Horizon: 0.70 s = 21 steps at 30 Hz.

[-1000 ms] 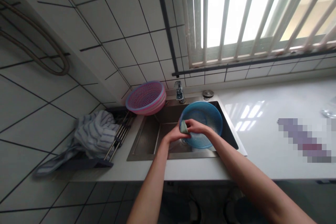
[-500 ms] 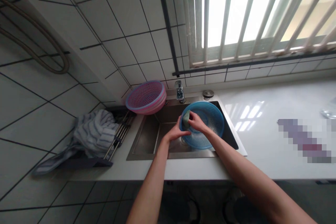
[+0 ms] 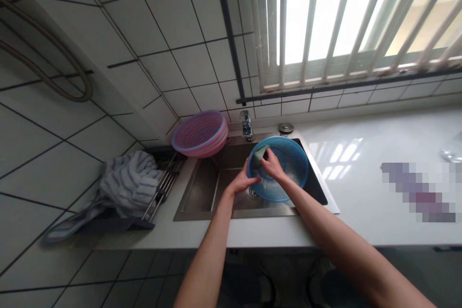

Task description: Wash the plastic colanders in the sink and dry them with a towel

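A round blue plastic basket (image 3: 298,168) is tilted over the right part of the steel sink (image 3: 202,192). My left hand (image 3: 242,182) grips its left rim, the thumb inside and the fingers around the outer side, partly hidden. Inside the basket, my right hand (image 3: 273,166) is closed on a green cloth (image 3: 260,154), pressed against the upper left of the inner wall. Part of the cloth is hidden behind my fingers.
Stacked pink baskets (image 3: 200,132) lean at the sink's back left corner, beside the faucet (image 3: 246,125). A drain strainer (image 3: 286,128) sits behind the sink. On the left, a striped cloth (image 3: 130,180) lies over a metal rack (image 3: 162,192). White countertop (image 3: 361,192) extends right.
My right hand has moved slightly up and to the right along the basket's inner wall with the green cloth. The basket has shifted up a little; my left hand keeps its hold.
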Available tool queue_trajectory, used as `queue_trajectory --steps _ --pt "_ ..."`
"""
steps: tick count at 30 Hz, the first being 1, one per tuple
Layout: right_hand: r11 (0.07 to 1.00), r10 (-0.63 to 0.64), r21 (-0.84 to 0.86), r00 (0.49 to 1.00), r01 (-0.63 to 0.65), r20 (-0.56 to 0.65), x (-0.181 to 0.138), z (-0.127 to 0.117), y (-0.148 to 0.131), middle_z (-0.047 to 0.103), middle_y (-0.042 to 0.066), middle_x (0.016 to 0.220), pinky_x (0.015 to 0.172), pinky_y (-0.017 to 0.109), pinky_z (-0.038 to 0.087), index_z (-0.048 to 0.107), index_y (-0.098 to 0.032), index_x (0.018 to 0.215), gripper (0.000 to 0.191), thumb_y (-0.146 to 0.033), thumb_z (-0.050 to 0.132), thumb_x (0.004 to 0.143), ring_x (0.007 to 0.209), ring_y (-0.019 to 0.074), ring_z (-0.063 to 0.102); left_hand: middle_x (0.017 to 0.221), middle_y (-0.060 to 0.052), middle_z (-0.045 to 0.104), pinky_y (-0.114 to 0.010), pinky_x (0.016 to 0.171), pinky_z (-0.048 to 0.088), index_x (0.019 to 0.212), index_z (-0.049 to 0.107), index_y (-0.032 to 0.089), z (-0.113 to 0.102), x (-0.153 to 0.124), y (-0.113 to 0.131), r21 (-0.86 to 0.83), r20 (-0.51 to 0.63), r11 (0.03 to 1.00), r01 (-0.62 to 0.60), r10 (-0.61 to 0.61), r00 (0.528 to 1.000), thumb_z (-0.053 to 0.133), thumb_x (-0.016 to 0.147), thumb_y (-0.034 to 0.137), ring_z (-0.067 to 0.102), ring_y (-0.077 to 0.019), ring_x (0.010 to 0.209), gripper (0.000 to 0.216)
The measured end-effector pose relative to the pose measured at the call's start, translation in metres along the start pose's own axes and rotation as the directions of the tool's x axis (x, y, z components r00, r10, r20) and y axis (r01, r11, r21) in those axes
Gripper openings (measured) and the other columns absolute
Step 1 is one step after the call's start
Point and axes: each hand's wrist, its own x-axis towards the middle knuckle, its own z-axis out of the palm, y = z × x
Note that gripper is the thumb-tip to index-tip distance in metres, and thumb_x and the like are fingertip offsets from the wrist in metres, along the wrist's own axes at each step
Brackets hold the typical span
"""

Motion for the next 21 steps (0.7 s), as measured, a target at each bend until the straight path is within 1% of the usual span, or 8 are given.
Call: queue_trajectory --steps 3,5,7,9,13,17,19,21 --pt "0.999 -0.028 -0.026 0.999 0.029 0.030 -0.003 0.001 -0.002 0.072 0.008 0.111 0.095 0.036 0.051 0.063 -0.022 0.107 0.028 -0.034 0.058 0.082 0.098 0.0240 0.063 0.159 -0.017 0.054 -0.052 0.127 0.039 0.158 0.036 0.025 0.000 -0.001 0.007 -0.029 -0.005 0.999 0.027 -0.027 1.000 0.095 0.069 0.035 0.055 -0.0344 0.146 0.107" --pt "0.999 -0.046 -0.021 0.996 0.048 0.081 -0.006 0.002 -0.005 0.072 0.007 0.109 0.093 0.036 0.051 0.064 -0.021 0.107 0.028 -0.033 0.058 0.082 0.097 0.0241 0.064 0.146 -0.015 0.063 -0.053 0.118 0.048 0.153 0.034 0.025 -0.003 -0.002 0.011 -0.069 -0.025 0.994 0.089 -0.090 0.996 0.092 0.072 0.035 0.065 -0.0327 0.133 0.100" --pt "0.997 -0.072 -0.009 0.987 0.074 0.143 -0.008 0.004 -0.008 0.073 0.007 0.109 0.093 0.035 0.052 0.066 -0.021 0.109 0.029 -0.032 0.059 0.084 0.098 0.0242 0.065 0.136 -0.013 0.069 -0.052 0.113 0.052 0.149 0.035 0.025 -0.004 -0.002 0.012 -0.073 -0.071 0.992 0.107 -0.113 0.991 0.090 0.073 0.036 0.069 -0.0311 0.125 0.094" --pt "0.995 -0.094 0.006 0.978 0.095 0.188 -0.010 0.006 -0.011 0.074 0.007 0.112 0.094 0.035 0.052 0.068 -0.020 0.113 0.030 -0.031 0.060 0.085 0.101 0.0243 0.066 0.135 -0.012 0.070 -0.052 0.114 0.051 0.149 0.035 0.025 -0.005 -0.002 0.011 -0.050 -0.107 0.995 0.082 -0.087 0.990 0.091 0.072 0.035 0.070 -0.0305 0.124 0.095" --pt "0.994 -0.110 0.042 0.953 0.102 0.282 -0.013 0.009 -0.012 0.075 0.006 0.119 0.100 0.035 0.053 0.070 -0.021 0.118 0.035 -0.027 0.062 0.085 0.108 0.0241 0.068 0.153 -0.015 0.060 -0.053 0.127 0.039 0.159 0.034 0.024 -0.002 -0.001 0.007 -0.021 -0.131 0.999 -0.036 0.033 0.991 0.093 0.069 0.031 0.059 -0.0330 0.142 0.107" --pt "0.991 -0.095 0.125 0.876 0.040 0.473 -0.013 0.010 -0.007 0.076 0.007 0.115 0.095 0.036 0.055 0.071 -0.018 0.112 0.033 -0.027 0.067 0.081 0.101 0.0241 0.069 0.154 -0.017 0.060 -0.057 0.130 0.035 0.158 0.047 0.022 -0.004 -0.002 0.003 -0.021 -0.079 1.000 -0.013 0.012 0.997 0.094 0.070 0.032 0.058 -0.0372 0.143 0.100" --pt "0.989 -0.075 0.147 0.890 0.009 0.450 -0.011 0.009 -0.004 0.076 0.007 0.116 0.093 0.035 0.056 0.070 -0.018 0.114 0.036 -0.028 0.068 0.079 0.100 0.0239 0.070 0.158 -0.016 0.057 -0.058 0.131 0.032 0.159 0.049 0.023 -0.005 -0.003 0.002 -0.007 -0.038 1.000 -0.009 0.008 0.999 0.095 0.068 0.032 0.055 -0.0384 0.146 0.103" --pt "0.993 -0.042 0.121 0.958 0.008 0.285 -0.008 0.006 -0.002 0.074 0.008 0.118 0.093 0.036 0.057 0.068 -0.019 0.117 0.039 -0.028 0.066 0.079 0.101 0.0239 0.070 0.164 -0.015 0.052 -0.057 0.133 0.027 0.161 0.047 0.024 -0.006 -0.002 0.003 -0.005 -0.011 1.000 -0.029 0.029 1.000 0.098 0.067 0.032 0.048 -0.0389 0.152 0.107"
